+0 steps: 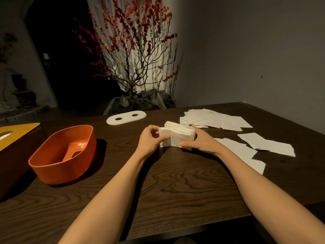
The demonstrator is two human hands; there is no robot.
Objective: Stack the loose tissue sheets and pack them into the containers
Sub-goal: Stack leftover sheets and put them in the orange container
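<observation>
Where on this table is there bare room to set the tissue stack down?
Bare wood lies between the orange container and the hands, left and right, which hold the tissue stack, and along the near table edge between the forearms. The right side is crowded with loose sheets; the white lid lies at the back.

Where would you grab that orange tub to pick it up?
Take the orange tub by its rim, from above: it stands upright and open-topped. Its smooth, curved walls offer no handle. The near right rim is nearest the left hand, so pinch the wall there.
</observation>
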